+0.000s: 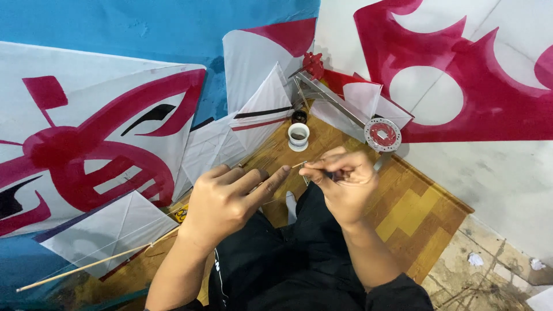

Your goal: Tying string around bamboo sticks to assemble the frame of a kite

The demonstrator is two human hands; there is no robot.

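My left hand [230,198] pinches a long thin bamboo stick [92,265] that runs from the lower left up through its fingers. The stick's tip shows between both hands. My right hand [340,184] is closed around a small dark tool, a blade by the look of it, pressed against the stick's tip. Both hands hover over my lap in black trousers [288,259]. A small white kite [109,227] lies under the stick at the left.
A small white cup [298,136] with dark contents stands on the wooden floor [403,213] beyond my hands. A round red and silver spool [382,134] and a metal frame lie behind it. Large red and white painted kites cover the left and right.
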